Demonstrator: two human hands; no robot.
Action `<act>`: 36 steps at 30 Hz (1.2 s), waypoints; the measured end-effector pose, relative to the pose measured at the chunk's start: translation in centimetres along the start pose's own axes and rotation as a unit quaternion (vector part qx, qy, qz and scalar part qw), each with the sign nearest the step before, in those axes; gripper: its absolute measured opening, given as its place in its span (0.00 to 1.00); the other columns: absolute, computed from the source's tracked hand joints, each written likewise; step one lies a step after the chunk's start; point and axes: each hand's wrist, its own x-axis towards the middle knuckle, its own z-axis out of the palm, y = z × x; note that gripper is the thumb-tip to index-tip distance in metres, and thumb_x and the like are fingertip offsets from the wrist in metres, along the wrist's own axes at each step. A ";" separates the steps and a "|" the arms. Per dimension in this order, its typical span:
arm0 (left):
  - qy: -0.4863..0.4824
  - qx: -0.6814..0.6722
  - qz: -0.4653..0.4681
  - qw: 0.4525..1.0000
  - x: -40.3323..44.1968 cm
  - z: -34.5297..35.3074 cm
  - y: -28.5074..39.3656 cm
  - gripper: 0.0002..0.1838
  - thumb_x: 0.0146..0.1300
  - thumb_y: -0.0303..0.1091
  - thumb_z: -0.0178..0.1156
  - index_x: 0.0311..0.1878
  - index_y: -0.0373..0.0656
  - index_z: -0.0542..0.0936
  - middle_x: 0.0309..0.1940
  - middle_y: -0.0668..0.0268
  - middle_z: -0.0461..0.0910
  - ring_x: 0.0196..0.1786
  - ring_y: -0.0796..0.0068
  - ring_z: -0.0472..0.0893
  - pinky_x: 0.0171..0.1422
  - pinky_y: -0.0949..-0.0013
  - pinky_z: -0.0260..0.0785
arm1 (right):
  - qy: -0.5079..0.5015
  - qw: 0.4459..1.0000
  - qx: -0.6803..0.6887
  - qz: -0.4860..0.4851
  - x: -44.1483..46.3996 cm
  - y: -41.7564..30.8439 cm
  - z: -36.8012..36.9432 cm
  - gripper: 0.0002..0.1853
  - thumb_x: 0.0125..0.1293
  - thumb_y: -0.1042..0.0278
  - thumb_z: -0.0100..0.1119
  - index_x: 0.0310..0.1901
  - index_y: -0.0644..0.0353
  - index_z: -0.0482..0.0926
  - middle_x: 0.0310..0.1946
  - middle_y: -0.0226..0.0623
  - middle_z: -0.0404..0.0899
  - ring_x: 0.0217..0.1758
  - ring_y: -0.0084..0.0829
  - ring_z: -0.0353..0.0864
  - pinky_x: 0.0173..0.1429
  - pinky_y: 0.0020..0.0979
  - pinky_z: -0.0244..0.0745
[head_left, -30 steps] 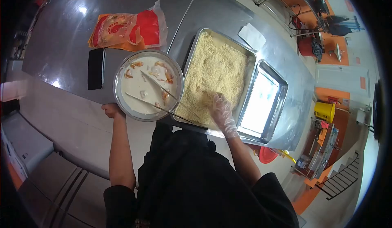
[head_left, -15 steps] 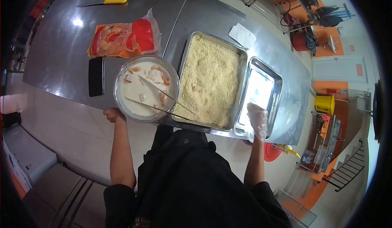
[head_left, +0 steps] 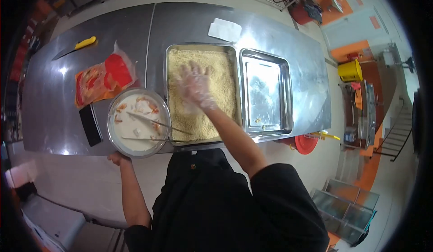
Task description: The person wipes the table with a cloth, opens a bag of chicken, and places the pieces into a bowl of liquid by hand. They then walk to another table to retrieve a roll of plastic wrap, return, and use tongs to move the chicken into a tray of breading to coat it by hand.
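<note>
My right hand [head_left: 195, 86], in a clear plastic glove, is over the middle of a metal tray [head_left: 239, 89] of pale breadcrumbs [head_left: 216, 67]. Its fingers are spread and slightly blurred; whether they touch the crumbs I cannot tell. My bare left hand [head_left: 119, 158] is curled at the table's near edge, just below a clear bowl [head_left: 109, 130]. Its fingertips are hidden. White batter [head_left: 131, 128] with several orange-pink pieces fills the bowl. A pair of tongs [head_left: 169, 128] lies across from the bowl to the breadcrumb tray, jaws in the batter.
A second metal tray [head_left: 288, 94] with a few crumbs in it stands at the right. White paper [head_left: 225, 29] lies behind the trays. On the left are a red-orange plastic packet [head_left: 106, 76], a black phone [head_left: 91, 125] and a yellow-handled knife [head_left: 85, 43].
My right hand has swung left from the second metal tray to above the breadcrumbs, its fingers now spread. The view has shifted and turned. My left hand stays by the bowl.
</note>
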 end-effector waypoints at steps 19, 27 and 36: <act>0.089 0.206 0.012 0.974 -0.7 0.6 1.0 0.10 0.63 0.27 0.44 0.46 0.37 0.62 0.43 0.46 0.75 0.45 0.51 0.79 0.44 0.57 0.77 | -0.244 0.966 0.083 -0.024 4.5 4.7 -2.1 0.19 0.60 0.49 0.51 0.35 0.57 0.81 0.31 0.44 0.80 0.34 0.35 0.79 0.40 0.30 0.73; 0.050 0.139 -0.024 0.989 -1.9 0.0 2.0 0.14 0.66 0.33 0.37 0.49 0.35 0.63 0.47 0.44 0.73 0.51 0.48 0.75 0.50 0.56 0.74 | -0.387 0.867 0.312 -0.039 4.8 7.3 -2.4 0.15 0.52 0.59 0.66 0.38 0.58 0.82 0.35 0.38 0.81 0.36 0.30 0.77 0.41 0.27 0.71; 0.046 0.110 -0.019 0.993 -1.1 0.0 1.4 0.14 0.64 0.34 0.42 0.48 0.34 0.62 0.46 0.43 0.74 0.49 0.48 0.77 0.50 0.56 0.75 | -0.416 0.889 0.185 -0.059 6.0 5.4 -7.2 0.23 0.45 0.57 0.69 0.45 0.56 0.80 0.36 0.36 0.82 0.36 0.27 0.78 0.41 0.29 0.72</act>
